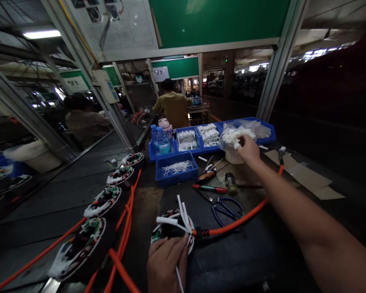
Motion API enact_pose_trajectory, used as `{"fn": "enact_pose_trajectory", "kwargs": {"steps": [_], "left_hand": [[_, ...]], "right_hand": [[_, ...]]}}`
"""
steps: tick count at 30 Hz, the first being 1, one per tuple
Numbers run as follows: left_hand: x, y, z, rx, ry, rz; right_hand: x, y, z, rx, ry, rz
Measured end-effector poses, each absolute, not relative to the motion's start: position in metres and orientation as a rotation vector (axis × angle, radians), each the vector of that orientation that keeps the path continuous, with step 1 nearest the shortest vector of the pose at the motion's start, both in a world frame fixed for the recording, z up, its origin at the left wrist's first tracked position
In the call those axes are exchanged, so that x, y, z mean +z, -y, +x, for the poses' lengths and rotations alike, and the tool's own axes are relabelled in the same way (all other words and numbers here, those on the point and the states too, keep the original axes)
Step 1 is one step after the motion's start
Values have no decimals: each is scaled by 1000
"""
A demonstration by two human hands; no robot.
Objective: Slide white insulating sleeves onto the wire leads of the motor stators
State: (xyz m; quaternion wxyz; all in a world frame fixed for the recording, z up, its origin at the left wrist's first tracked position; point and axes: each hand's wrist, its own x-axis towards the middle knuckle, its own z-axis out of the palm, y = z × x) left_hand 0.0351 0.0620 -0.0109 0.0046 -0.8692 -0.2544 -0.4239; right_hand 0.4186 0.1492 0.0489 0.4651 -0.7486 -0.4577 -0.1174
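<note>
My left hand [167, 260] is closed at the near edge of a round motor stator [158, 232], fingers pressed around a thin white wire [179, 278] that sticks out below them. Several white-sleeved wires [167, 221] rise from the stator's right side, where an orange cable [238, 221] joins. Reaching forward, my right hand [249, 149] pinches a small white piece [237, 145] at the top of a bag-lined tub [234, 156] heaped with small white parts [236, 134]. The exact shape of that piece is hard to make out.
Blue bins [187, 148] of white tubes stand behind a blue tray [177, 175] of thin white sleeves. Pliers [227, 209], a red marker [210, 188] and a small jar [231, 184] lie mid-table. More stators [79, 248] line the left; cardboard [308, 175] lies right. Co-workers sit beyond.
</note>
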Motion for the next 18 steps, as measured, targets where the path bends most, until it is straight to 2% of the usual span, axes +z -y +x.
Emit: {"fn": "enact_pose_trajectory", "kwargs": {"steps": [7, 14, 16, 18], "left_hand": [[-16, -63, 35, -1252, 828, -2753], [-9, -51, 25, -1154, 934, -2873], [-6, -46, 13, -1269, 972, -2837], [-5, -41, -1, -1602, 1075, -2660]], "right_hand": [[50, -153, 433, -350, 1060, -1717], [48, -46, 323, -140, 1367, -1384], [29, 2, 285, 55, 1572, -1260], [1, 48, 259, 251, 1697, -1188]]}}
